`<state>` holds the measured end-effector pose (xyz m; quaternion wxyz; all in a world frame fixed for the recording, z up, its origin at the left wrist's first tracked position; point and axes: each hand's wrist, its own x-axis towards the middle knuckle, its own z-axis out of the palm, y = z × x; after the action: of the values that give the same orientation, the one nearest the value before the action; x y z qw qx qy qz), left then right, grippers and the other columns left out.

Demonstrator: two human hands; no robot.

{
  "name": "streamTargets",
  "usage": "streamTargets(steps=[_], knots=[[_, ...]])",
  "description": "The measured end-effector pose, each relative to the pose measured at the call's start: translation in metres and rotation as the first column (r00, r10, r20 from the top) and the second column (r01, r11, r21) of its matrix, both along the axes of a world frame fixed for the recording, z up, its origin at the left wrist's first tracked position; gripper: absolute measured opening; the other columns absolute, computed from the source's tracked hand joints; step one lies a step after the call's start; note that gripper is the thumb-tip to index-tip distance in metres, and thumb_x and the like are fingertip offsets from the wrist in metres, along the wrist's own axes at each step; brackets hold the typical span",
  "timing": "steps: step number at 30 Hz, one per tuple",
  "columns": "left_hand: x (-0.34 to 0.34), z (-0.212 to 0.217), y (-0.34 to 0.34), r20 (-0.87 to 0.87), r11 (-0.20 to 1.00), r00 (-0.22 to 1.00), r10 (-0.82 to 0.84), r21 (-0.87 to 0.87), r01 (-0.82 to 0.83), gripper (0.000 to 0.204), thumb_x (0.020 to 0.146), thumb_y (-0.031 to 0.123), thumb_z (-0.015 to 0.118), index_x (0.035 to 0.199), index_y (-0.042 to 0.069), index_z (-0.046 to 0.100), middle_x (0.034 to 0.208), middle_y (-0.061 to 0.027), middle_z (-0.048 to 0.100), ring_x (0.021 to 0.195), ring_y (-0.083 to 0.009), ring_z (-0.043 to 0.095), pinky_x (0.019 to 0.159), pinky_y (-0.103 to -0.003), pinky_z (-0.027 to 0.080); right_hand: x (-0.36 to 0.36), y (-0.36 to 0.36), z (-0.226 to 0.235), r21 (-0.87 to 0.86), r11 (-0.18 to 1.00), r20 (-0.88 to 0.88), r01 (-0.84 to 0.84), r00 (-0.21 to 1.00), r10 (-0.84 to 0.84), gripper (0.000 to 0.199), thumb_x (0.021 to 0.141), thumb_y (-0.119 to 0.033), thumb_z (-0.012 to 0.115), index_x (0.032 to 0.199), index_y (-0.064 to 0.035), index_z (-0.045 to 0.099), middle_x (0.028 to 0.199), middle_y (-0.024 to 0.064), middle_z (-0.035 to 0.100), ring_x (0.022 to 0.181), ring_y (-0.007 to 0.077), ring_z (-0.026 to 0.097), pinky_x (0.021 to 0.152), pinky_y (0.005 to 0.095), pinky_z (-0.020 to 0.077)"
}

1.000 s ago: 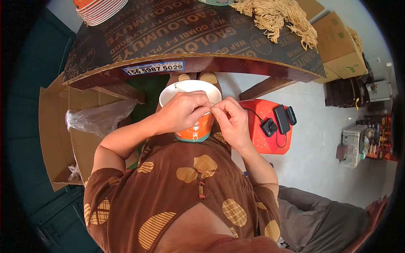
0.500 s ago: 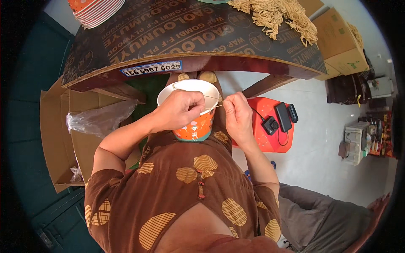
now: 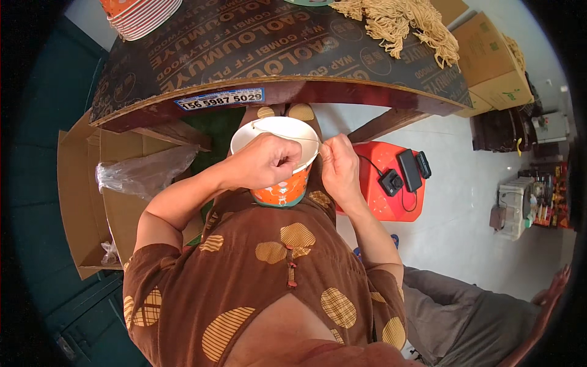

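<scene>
A paper bucket (image 3: pixel 280 194), orange with pale figures, a green base and a white inside, stands upright on my lap. A thin pale cord (image 3: pixel 284 136) starts at the rim's far left and crosses the opening to the right side. My right hand (image 3: pixel 339 166) is closed in a pinch on the cord, just at the right rim. My left hand (image 3: pixel 268 162) hangs over the near left rim with its fingers curled shut. Whatever its fingertips hold is hidden from view.
Ahead is a dark plywood table (image 3: pixel 244 46) with stacked orange buckets (image 3: pixel 143 18) and a heap of pale cords (image 3: pixel 409 27). An open carton (image 3: pixel 82 202) stands left. On the right, a red stool (image 3: pixel 385 205) bears black devices (image 3: pixel 409 170); a person in grey trousers (image 3: pixel 465 312) is nearby.
My left hand has turned and shifted slightly right. The cord, stretched between both hands before, now shows as a curve across the opening. The bucket has moved slightly right.
</scene>
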<state>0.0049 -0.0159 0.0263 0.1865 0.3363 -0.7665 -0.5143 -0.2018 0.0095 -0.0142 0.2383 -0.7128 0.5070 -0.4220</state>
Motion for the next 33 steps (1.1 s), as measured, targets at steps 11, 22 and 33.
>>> streamTargets(steps=[11,22,33], knots=[[0.017,0.023,0.000,0.022,0.973,0.995,0.100,-0.212,-0.093,0.018,0.084,0.018,0.063,0.088,0.000,0.063,0.076,-0.0164,0.063,0.072,-0.0305,0.062,0.065,-0.039,0.047,-0.014,-0.007,0.010,-0.052,0.995,0.180,-0.083,0.979,0.091,0.011,0.092,-0.005,0.055,0.083,0.0003,0.053,0.074,0.0086,0.048,0.065,0.0205,0.047,0.060,0.0303,0.0405],[0.043,0.043,0.026,0.304,0.773,0.951,0.053,-0.615,0.154,0.004,0.076,0.006,0.061,0.076,0.003,0.059,0.070,-0.0110,0.061,0.078,-0.0316,0.058,0.066,-0.044,0.047,-0.010,-0.010,0.007,-0.054,0.996,0.160,-0.072,0.984,0.080,0.006,0.089,-0.004,0.056,0.086,0.0016,0.056,0.080,0.0101,0.054,0.076,0.0225,0.051,0.070,0.0319,0.0433],[0.189,0.116,0.084,-0.036,0.738,0.755,0.655,-0.187,-0.649,0.009,0.081,0.008,0.062,0.084,0.001,0.064,0.065,-0.0022,0.061,0.056,-0.0081,0.055,0.049,-0.025,0.044,-0.021,-0.028,-0.073,0.335,0.936,0.091,-0.104,0.993,0.078,0.024,0.095,-0.020,0.054,0.098,0.0027,0.062,0.086,0.0169,0.058,0.083,0.0286,0.059,0.077,0.0357,0.0470]])
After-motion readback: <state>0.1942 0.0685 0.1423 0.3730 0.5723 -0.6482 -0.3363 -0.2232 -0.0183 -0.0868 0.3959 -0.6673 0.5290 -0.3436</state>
